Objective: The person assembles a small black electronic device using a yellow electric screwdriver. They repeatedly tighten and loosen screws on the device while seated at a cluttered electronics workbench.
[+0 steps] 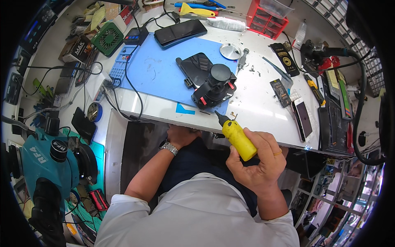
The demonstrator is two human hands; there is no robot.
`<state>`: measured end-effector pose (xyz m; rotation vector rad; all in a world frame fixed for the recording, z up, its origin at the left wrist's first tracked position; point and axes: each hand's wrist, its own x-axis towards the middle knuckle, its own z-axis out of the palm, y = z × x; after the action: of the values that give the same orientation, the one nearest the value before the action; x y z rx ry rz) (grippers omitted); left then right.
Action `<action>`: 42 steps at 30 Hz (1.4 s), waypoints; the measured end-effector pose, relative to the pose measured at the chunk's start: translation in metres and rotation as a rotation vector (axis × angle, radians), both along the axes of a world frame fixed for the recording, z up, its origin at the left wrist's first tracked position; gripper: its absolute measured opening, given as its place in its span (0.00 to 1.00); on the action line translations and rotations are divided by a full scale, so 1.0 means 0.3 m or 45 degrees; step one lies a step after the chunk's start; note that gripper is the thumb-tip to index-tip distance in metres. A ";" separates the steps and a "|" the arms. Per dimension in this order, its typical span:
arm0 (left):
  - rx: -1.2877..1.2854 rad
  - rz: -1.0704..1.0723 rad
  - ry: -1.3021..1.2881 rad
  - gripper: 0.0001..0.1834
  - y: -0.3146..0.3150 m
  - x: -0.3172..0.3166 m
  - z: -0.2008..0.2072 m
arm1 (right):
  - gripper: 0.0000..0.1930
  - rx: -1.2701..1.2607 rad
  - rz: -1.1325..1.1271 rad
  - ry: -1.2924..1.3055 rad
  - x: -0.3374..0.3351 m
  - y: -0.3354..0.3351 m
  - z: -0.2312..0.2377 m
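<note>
Head view: right hand (263, 165), right of centre in the lower half of the frame, grasped a yellow bottle (239, 140) between thumb and fingers. Bottle was tilted, its black nozzle (222, 118) directed to the upper left, overlapping the front edge of the white table (255, 109) in the picture. Left hand (182, 136) was low, near the lap at the centre of the frame, with a metal-band watch (169, 147) at the wrist; finger state could not be told (fingers mostly hidden from this angle).

Above the nozzle, at frame centre, a dark phone (194, 66) sat in a black clamp (209, 94) with red pads, near the lower right part of a blue mat (158, 74). A second dark phone (181, 32) lay at the mat's upper edge. A round metal dish (230, 51) was noted right of the mat's top, a grey tool (243, 59) just beside it. White-framed phone (303, 117) lay toward the right; teal microscope (41, 158) occupied the lower left.
</note>
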<state>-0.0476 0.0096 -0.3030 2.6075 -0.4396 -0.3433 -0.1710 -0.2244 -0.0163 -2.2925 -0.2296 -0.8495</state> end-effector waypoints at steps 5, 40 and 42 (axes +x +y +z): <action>0.001 0.001 0.050 0.43 -0.004 0.001 0.021 | 0.27 0.047 0.016 0.006 0.007 0.004 -0.006; -0.023 -0.015 -0.196 0.39 0.001 -0.006 -0.039 | 0.27 0.031 0.060 -0.013 0.061 0.027 -0.009; -0.040 -0.016 -0.170 0.39 0.000 -0.006 -0.040 | 0.27 0.023 0.058 -0.018 0.065 0.031 -0.007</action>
<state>-0.0493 0.0097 -0.3150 2.6071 -0.5026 -0.1654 -0.1515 -0.2153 -0.0184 -2.2570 -0.2782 -0.8415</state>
